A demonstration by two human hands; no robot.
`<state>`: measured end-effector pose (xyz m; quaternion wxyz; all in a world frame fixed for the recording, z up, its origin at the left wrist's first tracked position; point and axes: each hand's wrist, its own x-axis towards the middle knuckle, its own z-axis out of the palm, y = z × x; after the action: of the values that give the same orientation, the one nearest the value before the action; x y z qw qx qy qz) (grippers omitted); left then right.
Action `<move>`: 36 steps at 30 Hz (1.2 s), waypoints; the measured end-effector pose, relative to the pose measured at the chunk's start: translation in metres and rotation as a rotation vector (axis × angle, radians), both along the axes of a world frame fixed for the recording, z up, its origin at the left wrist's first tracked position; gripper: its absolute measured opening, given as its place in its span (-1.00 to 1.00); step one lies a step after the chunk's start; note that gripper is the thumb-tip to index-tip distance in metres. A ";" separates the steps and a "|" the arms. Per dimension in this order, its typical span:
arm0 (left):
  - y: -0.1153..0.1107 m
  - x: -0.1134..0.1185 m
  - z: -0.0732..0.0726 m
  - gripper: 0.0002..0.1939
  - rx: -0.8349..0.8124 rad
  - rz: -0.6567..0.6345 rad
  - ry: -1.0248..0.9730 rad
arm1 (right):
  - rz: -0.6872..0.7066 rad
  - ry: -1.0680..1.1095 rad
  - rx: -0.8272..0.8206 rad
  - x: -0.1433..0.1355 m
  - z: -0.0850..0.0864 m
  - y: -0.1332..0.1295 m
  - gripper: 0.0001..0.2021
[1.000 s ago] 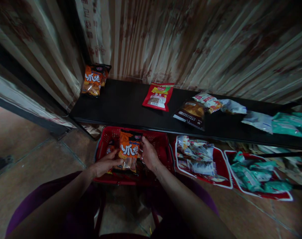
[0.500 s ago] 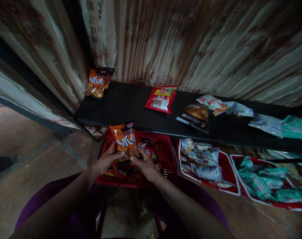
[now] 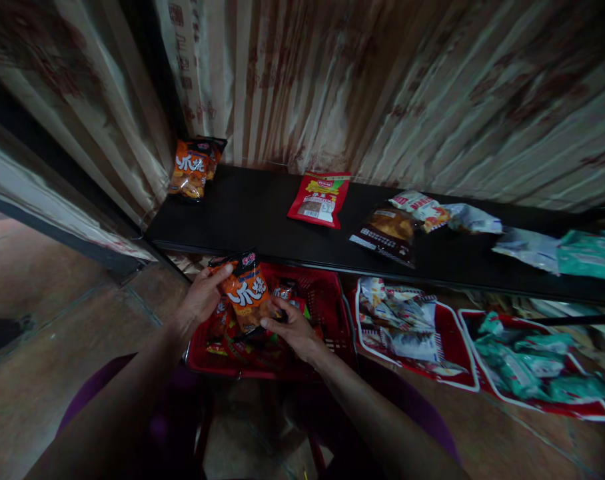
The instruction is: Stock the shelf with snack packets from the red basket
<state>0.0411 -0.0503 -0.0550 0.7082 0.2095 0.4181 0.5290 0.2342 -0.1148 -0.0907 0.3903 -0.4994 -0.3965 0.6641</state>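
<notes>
An orange and black snack bag (image 3: 247,297) is held between my two hands, tilted with its top leaning left. My left hand (image 3: 205,293) grips its upper left edge, thumb across the front. My right hand (image 3: 295,328) pinches the lower right corner. Beneath the bag is a red basket (image 3: 345,313) with several colourful packets inside, partly hidden by my hands. Similar orange snack bags (image 3: 192,170) stand at the left end of the black shelf (image 3: 255,207), against the curtain.
Along the shelf lie a red packet (image 3: 318,200), a dark brown bag (image 3: 386,232), several white packets (image 3: 470,219) and green packets (image 3: 590,255). Two more red baskets stand right, one with white packets (image 3: 407,327), one with green packets (image 3: 537,363). A dark shelf post (image 3: 107,193) rises at left.
My left hand has slid up from the bag's lower left to its upper left edge. The bag has tipped to the left; my right hand still grips its lower right corner.
</notes>
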 end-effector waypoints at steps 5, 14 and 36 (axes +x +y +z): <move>0.003 0.000 0.001 -0.72 -0.053 0.064 -0.047 | -0.034 0.133 -0.038 0.003 0.007 -0.001 -0.42; 0.008 0.000 0.000 -0.74 -0.058 0.113 -0.077 | -0.240 0.217 -0.120 -0.003 0.002 -0.005 -0.56; 0.008 -0.030 0.020 -0.81 0.156 -0.027 0.491 | -0.284 0.106 -0.113 -0.005 0.009 -0.003 -0.64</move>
<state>0.0113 -0.0424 -0.0350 0.5742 0.3910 0.5326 0.4834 0.2290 -0.1176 -0.0813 0.4720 -0.5358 -0.2628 0.6489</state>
